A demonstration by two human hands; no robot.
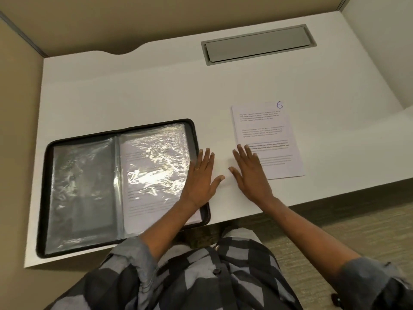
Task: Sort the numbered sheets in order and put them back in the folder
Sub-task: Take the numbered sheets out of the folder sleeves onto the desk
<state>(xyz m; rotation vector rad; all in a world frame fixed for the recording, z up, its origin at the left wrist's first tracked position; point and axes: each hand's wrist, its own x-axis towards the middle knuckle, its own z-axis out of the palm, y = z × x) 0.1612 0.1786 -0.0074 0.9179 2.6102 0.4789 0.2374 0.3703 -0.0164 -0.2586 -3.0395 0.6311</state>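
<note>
Clear plastic sleeves [154,153] are catching all the glare inside the folder [82,186], which is lying unzipped and open flat at the near left of the white desk [134,90]. A printed page [138,204] is showing through the right-hand sleeve, but I can't read a number on it. The loose sheet marked 6 [266,130] is lying face up on the desk to the right, well apart from the folder. Whether more pages are sitting under it, I can't tell.

The left hand [200,175] is lying flat over the folder's right edge, fingers straight and together, gripping nothing. The right hand [249,173] is flat too and spread wide, fingertips resting on the sheet's near left corner, holding nothing.

Handling-wise I'm guessing here: it's plain paper, so it's going to be feather-light, floppy, and clinging to that smooth desktop. Pinching it from above probably isn't working. The easy way looks like sliding it with flat fingers toward the near desk edge until a corner is overhanging, then taking that corner between thumb and fingers. The sleeves are looking soft and slippery, so one hand should be holding the pocket mouth open while the paper is going in straight, or it's going to be buckling.
</note>
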